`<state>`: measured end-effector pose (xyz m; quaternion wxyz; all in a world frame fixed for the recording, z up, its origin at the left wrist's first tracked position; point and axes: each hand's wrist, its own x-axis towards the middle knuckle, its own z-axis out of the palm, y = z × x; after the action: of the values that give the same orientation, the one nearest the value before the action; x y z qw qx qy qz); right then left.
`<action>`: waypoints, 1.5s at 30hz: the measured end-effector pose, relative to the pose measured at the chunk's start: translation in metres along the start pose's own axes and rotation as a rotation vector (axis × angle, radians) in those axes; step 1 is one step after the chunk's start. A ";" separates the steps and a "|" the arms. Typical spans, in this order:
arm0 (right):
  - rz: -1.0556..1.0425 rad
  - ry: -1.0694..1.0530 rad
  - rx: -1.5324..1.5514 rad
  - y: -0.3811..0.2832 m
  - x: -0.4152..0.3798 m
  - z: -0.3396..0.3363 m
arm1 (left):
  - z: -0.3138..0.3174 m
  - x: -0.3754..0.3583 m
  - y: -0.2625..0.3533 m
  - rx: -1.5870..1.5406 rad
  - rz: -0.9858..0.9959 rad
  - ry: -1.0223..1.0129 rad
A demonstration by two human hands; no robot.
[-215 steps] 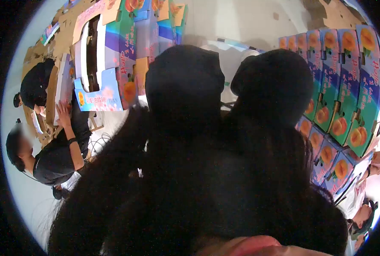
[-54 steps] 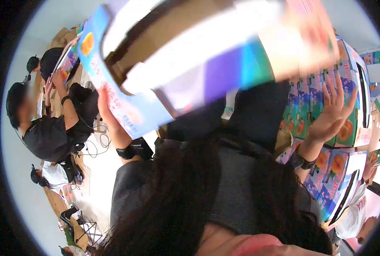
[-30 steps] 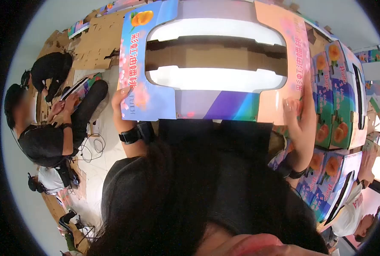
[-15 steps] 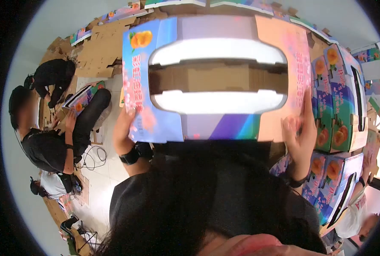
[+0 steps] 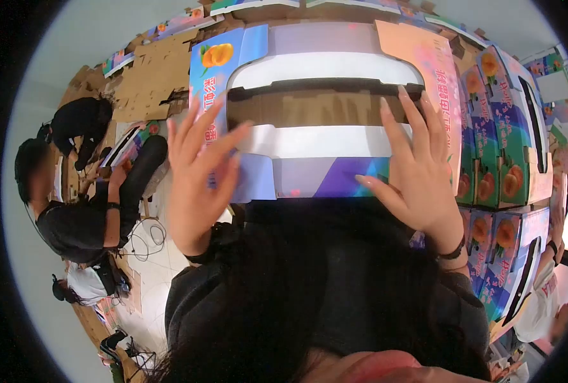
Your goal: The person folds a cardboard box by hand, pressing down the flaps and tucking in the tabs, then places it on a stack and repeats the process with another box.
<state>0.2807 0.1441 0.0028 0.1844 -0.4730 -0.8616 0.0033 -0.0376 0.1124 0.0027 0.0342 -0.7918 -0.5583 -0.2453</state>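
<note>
In front of me is a printed cardboard fruit box (image 5: pixel 335 179), blue on the left, peach on the right, with an orange fruit picture at its far left corner. A wide opening in its top, edged by white flaps (image 5: pixel 322 142), shows the brown cardboard inside. Over the left end of the box is my left hand (image 5: pixel 201 169), fingers spread and holding nothing. My right hand (image 5: pixel 421 169) lies over the right side, open, its fingertips at the right end of the opening and its thumb stretched toward the near panel.
Printed fruit boxes (image 5: pixel 514 134) are stacked at the right, with another layer (image 5: pixel 507 262) below. Flat brown cardboard (image 5: pixel 153 76) lies at the back left. On the left, a person in black (image 5: pixel 73 226) handles a similar box (image 5: pixel 130 143); cables (image 5: pixel 146 239) lie on the floor.
My hands have let go of the box's two sides and moved in over its top, fingers now spread. The box sits slightly higher in view.
</note>
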 end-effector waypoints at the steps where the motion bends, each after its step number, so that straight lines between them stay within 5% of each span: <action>1: -0.021 -0.013 -0.012 -0.001 0.003 0.003 | -0.002 0.005 0.008 -0.027 0.048 -0.009; 4: -0.030 0.015 -0.033 -0.003 0.008 0.007 | 0.005 0.021 0.025 -0.153 0.197 -0.079; 8: -0.029 0.053 0.005 0.000 0.009 0.018 | 0.036 0.029 0.037 -0.164 0.162 -0.133; 27: -0.374 -0.462 0.149 0.023 0.022 -0.007 | 0.060 0.019 0.038 -0.226 0.139 -0.144; 31: -0.389 -0.398 0.088 0.024 0.043 -0.040 | 0.061 0.016 0.036 -0.240 0.150 -0.130; 36: -0.210 0.014 -0.229 0.042 0.087 -0.038 | 0.061 0.016 0.038 -0.278 0.139 -0.124; 39: -0.164 0.064 -0.177 0.071 0.097 0.015 | 0.060 0.018 0.038 -0.269 0.128 -0.146; 45: -0.127 0.055 -0.142 0.065 0.095 0.014 | 0.059 0.020 0.034 -0.243 0.113 -0.193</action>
<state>0.2832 0.2603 0.0081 0.1740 -0.4292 -0.8824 -0.0824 0.0187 0.1360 -0.0330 -0.1016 -0.8402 -0.4798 -0.2315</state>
